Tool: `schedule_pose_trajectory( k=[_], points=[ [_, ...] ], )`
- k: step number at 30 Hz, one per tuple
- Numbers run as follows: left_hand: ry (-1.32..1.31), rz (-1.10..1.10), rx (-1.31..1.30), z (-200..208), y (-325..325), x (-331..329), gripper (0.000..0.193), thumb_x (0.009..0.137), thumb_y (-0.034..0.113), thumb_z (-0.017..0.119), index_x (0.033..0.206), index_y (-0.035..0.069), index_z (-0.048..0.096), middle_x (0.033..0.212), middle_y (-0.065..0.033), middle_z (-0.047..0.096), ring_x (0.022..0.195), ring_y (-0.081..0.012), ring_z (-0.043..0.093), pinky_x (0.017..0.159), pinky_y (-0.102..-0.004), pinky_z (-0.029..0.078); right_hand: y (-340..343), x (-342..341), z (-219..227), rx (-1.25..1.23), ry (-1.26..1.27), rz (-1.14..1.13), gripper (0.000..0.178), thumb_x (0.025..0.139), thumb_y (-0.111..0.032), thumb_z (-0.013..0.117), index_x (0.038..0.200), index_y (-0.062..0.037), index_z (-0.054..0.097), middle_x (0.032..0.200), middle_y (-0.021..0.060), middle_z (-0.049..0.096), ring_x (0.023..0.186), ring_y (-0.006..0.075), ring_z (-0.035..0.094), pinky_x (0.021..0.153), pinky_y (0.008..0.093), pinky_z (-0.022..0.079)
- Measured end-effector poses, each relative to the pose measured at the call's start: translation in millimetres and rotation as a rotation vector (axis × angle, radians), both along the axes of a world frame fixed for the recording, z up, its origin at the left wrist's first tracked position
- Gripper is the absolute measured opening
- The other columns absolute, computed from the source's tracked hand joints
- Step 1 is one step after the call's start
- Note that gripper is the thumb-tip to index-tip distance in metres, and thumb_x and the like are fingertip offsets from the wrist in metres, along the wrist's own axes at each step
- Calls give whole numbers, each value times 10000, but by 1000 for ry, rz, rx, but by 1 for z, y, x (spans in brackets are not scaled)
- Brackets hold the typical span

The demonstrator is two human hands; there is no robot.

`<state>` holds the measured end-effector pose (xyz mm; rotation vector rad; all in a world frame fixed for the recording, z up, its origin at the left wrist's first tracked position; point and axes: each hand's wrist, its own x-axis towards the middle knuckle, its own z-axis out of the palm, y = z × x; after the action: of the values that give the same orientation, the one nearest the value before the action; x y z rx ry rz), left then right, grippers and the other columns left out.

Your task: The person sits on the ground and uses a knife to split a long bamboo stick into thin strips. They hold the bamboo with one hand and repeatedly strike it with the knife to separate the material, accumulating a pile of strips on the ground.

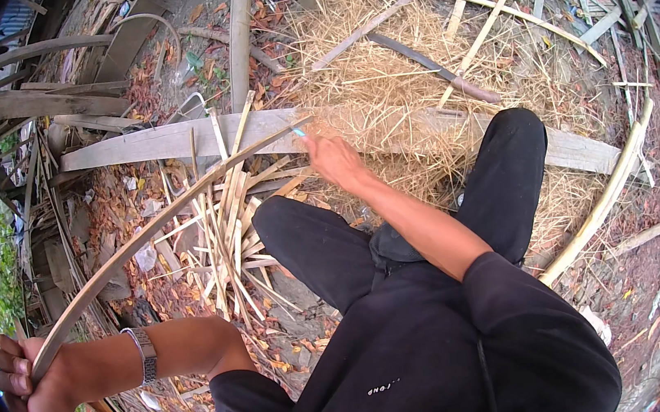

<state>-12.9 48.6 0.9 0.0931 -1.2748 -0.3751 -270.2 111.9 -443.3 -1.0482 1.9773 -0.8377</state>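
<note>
A long, thin wooden strip [136, 240] slants from the lower left up toward the middle, its far end over the plank. My left hand [33, 391], at the left rim, is closed round the strip's near end, and a metal-band watch [144, 354] sits on that wrist. My right hand [335, 162] is beside the strip's far end, above the plank. Its fingers are closed on a small pale-blue object [299, 131] that meets the strip; its exact kind is too small to tell. The weathered plank [141, 145] lies across the ground in front of my knees.
Pale shavings [356, 17] heap over and behind the plank, with a machete [433, 68] lying on them. A pile of split strips [226, 235] lies by my left knee. A bent metal frame [193, 101] is near the plank. A curved pale pole [605, 201] lies at right.
</note>
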Motion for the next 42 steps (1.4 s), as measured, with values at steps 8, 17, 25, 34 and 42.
schedule_pose_trajectory(
  k=[8, 17, 25, 34, 42],
  points=[
    [74, 120, 73, -13, -3, 5, 373, 814, 295, 351, 489, 148, 241, 405, -49, 207, 416, -151, 188, 457, -305, 174, 0, -14, -20, 206, 153, -58, 566, 979, -403, 257, 955, 6, 648, 1046, 262, 601, 961, 390, 600, 824, 467, 483],
    [49, 74, 119, -20, -18, 29, 457, 870, 404, 299, 506, 141, 214, 412, -45, 213, 421, -150, 191, 448, -296, 182, 24, -20, -69, 130, 323, -169, 641, 971, -445, 251, 914, 59, 643, 848, 292, 617, 904, 428, 597, 855, 474, 457],
    [-16, -141, 98, -30, -19, 47, 553, 836, 501, 369, 442, 172, 164, 377, 3, 215, 395, -120, 193, 442, -269, 162, 24, -10, -1, 110, -159, -116, 600, 969, -431, 269, 925, 39, 639, 807, 296, 623, 814, 443, 618, 775, 514, 480],
    [-162, -271, -17, -26, -2, 48, 650, 839, 660, 344, 411, 198, 185, 347, 47, 245, 370, -78, 199, 433, -237, 121, 19, 28, 41, -107, 100, -87, 555, 961, -416, 338, 862, 45, 630, 695, 302, 596, 701, 468, 603, 675, 506, 489],
    [-254, -285, -75, -29, 9, 40, 686, 849, 730, 182, 412, 202, 157, 353, 62, 245, 366, -75, 189, 444, -240, 135, 21, 21, 87, -150, -27, -3, 552, 962, -406, 353, 849, 61, 623, 698, 308, 595, 692, 452, 609, 657, 514, 487]
  ],
)
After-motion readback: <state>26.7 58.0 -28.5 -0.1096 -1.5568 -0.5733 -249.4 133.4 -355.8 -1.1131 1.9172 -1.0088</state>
